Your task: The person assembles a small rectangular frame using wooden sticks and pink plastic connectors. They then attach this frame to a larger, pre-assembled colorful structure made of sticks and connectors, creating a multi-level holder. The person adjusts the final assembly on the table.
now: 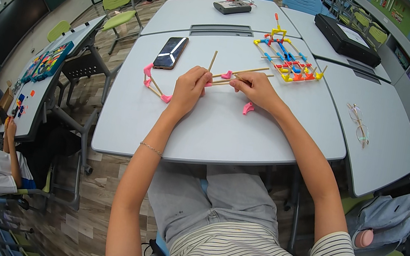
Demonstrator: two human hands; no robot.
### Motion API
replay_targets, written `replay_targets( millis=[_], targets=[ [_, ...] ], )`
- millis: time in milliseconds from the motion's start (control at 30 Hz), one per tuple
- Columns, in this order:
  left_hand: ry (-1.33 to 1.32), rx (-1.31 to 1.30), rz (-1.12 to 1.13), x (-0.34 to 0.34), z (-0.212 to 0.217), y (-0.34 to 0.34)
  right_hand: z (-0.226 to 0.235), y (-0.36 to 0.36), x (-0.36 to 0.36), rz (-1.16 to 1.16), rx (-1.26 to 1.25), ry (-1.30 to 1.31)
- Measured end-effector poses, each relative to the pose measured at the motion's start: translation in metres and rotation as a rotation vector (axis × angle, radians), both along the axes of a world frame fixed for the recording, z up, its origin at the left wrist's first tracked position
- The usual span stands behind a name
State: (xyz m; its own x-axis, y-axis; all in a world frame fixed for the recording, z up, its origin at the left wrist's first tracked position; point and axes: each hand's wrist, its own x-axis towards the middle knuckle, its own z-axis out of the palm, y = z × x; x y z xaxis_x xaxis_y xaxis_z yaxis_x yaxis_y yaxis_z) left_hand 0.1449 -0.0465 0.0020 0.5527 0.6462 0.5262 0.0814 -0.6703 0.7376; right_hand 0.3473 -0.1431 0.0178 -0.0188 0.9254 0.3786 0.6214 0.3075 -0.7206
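Two narrow grips: my left hand (189, 89) on pink connector (209, 83), right hand (259, 89) on wooden stick (221, 83). Pink-cornered frame (166, 99) judged part-built; one joint (248, 108) lies loose.

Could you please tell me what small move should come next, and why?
I might have the right hand nudge the lower wooden stick toward the pink connector at the left hand, whose fingers partly cover that joint, hiding whether it sits firmly.

Phone (167, 57) on table (224, 144), left of stick model (286, 55), loose connector (248, 108) nearer, glasses (359, 124) far right
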Motion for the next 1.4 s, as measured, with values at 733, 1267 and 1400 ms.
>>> replay_targets(
  millis=[733,1267,1400],
  targets=[
    [-0.058,-0.172,0.021,-0.001,-0.001,0.002,0.008,-0.006,0.03,-0.185,0.214,-0.372],
    [0.023,-0.053,-0.018,0.0,0.0,0.0,0.0,0.001,0.025,-0.09,0.217,-0.212],
    [0.013,-0.065,-0.034,0.0,-0.003,0.002,-0.006,0.005,0.005,0.034,0.224,-0.213]
  ],
)
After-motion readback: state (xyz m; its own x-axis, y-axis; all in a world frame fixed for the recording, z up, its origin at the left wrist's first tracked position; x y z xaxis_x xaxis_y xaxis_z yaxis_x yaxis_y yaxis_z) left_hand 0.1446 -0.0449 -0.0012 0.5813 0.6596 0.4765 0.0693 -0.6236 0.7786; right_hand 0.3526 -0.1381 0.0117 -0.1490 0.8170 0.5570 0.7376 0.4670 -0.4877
